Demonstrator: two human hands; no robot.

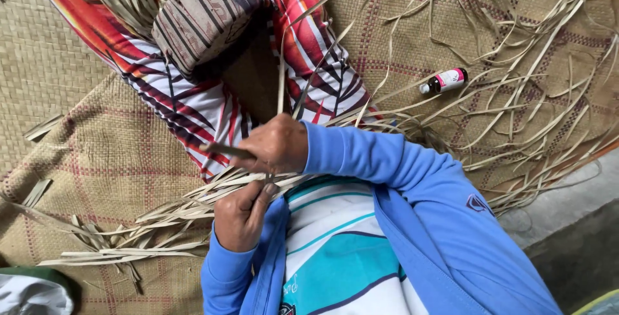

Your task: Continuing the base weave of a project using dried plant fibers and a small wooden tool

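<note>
— Head view: which hand holds what?
— The right hand (274, 144) has its fingers closed on a thin stick-like tool (225, 150); the left hand (242, 215) pinches the dried leaf strips (193, 205) over the woven mat (97, 160).
— Anything unclear?
— The tool's tip is hidden, and the strips run off frame.

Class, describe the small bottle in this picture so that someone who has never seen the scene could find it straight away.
Start at the big woven mat covering the floor. Move to its upper right part, where loose dried leaf strips lie scattered. Among them lies the small bottle on its side: dark, with a pink-and-white label and white cap, the only smooth coloured thing amid pale strips.
</note>
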